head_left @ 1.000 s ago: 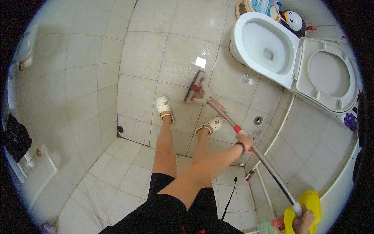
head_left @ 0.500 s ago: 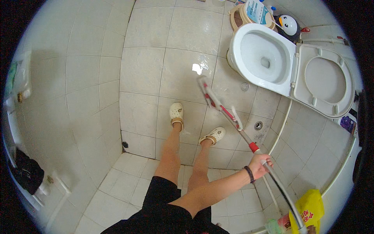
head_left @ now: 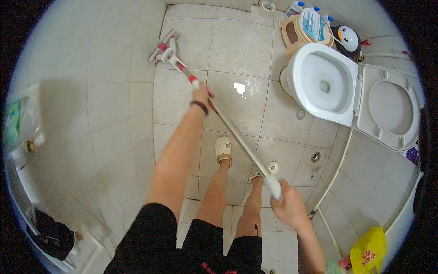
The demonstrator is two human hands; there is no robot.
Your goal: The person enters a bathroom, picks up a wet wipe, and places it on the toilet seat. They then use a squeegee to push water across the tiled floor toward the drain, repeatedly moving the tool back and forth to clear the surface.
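Note:
A long-handled mop [head_left: 239, 137] with a silver pole runs slantwise across the middle of the view. Its red-and-white flat head [head_left: 160, 49] is at the far left, by the foot of the left wall. My left hand [head_left: 200, 93], with a dark bracelet at the wrist, is closed round the pole just below the red collar. Lower right, my right hand [head_left: 289, 204] grips the thick near end of the pole. Beneath the pole stand my feet in cream clogs [head_left: 223, 148]; the pole partly hides the right one.
On the right is a white toilet [head_left: 299, 82], lid and seat raised. Behind it are a beige stool [head_left: 292, 39], bottles and a penguin figure [head_left: 348, 40]. A floor drain [head_left: 315, 157] lies near the right wall's pipe [head_left: 335, 169]. A yellow bag [head_left: 368, 249] hangs lower right.
The mop head has swung from near the toilet to the far left wall. My left hand has moved left with the pole; my right hand has come into clear view on its end.

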